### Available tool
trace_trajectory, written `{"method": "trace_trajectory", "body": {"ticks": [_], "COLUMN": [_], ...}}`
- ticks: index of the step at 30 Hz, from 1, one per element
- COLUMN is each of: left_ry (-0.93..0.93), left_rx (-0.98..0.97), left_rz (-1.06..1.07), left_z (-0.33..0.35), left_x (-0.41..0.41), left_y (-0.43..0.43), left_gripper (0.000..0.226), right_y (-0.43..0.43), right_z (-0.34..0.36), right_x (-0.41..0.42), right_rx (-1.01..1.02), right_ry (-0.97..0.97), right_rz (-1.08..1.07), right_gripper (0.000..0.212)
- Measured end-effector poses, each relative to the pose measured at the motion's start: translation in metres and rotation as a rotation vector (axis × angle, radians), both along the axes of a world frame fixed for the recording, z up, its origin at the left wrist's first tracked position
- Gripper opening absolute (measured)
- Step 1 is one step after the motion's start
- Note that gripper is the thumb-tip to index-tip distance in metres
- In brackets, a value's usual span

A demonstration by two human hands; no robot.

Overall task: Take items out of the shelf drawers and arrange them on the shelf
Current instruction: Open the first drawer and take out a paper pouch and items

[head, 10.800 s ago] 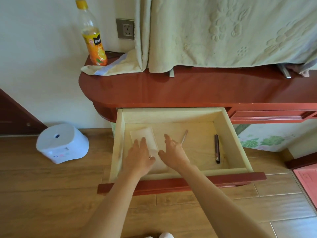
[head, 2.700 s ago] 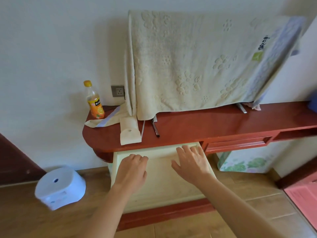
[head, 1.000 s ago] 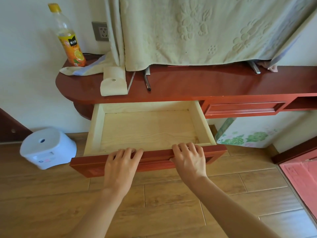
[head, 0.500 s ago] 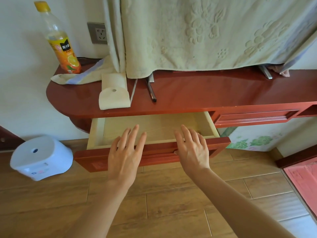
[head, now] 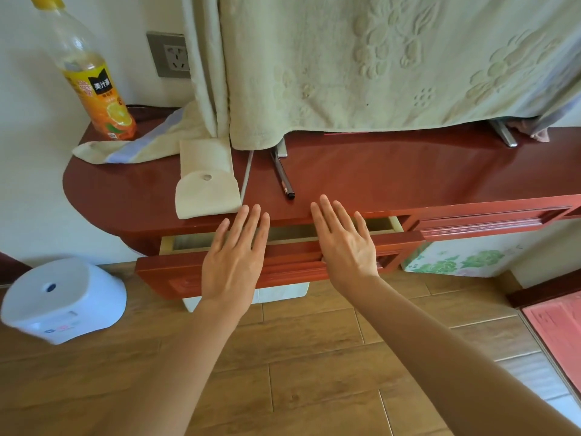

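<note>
Though ajar, drawer (head: 292, 262) under 2 hands (head: 232, 265) (head: 349, 256)

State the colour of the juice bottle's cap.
Yellow cap, seen in the head view.

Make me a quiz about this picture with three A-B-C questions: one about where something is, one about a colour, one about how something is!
1. Where is the juice bottle? A on the floor; B at the left end of the shelf; C inside a box.
2. What colour is the shelf? A red-brown; B blue; C white.
3. How is the drawer? A pulled fully out; B nearly shut; C taken away.
Answers: B, it stands near the wall socket; A, its top shines red-brown; B, only a narrow gap shows past the left hand and right hand.
</note>
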State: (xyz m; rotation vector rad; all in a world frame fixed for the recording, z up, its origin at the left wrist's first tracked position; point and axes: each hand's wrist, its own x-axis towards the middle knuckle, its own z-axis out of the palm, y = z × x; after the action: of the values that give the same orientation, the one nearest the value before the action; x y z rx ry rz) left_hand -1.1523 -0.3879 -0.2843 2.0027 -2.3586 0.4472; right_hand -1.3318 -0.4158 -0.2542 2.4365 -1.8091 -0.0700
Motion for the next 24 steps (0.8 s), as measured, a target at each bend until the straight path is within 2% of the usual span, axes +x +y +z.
{"method": "trace_trajectory", "body": {"ticks": [6, 9, 13, 15, 18, 24], "left_ry": [0.133, 0.156, 0.138, 0.121, 0.086, 0.072], "left_rx": [-0.091, -0.151, -0.267, -0.294, -0.311, -0.36], "left_rz": [-0.058, -0.091, -0.097, -0.09, -0.082, -0.059], "left_z": [-0.003, -0.003, -0.004, -0.001, 0.005, 0.009], "left_x": [0.0, 0.0, -0.001, -0.004, -0.007, -0.008], "left_y": [-0.016, -0.023, -0.031, -0.035, -0.039, -0.045], "left_gripper": [0.078, 0.064, 0.029, 0.02, 0.023, 0.036], "right_y": [-0.017, -0.025, -0.037, -0.04, -0.042, -0.043], "right_z": [-0.003, -0.014, -0.029, -0.028, -0.022, -0.016], "right_x": [0.005, 0.007, 0.005, 0.006, 0.01, 0.014], "right_rx": [-0.014, -0.171, -0.325, -0.366, -0.392, -0.472], "right_ry": [-0.009, -0.06, -0.113, -0.118, -0.099, 0.002], "right_rz": [-0.001, -0.002, 0.04, 0.068, 0.064, 0.008], "right_gripper": [0.093, 0.092, 0.069, 0.053, 0.042, 0.038]}}
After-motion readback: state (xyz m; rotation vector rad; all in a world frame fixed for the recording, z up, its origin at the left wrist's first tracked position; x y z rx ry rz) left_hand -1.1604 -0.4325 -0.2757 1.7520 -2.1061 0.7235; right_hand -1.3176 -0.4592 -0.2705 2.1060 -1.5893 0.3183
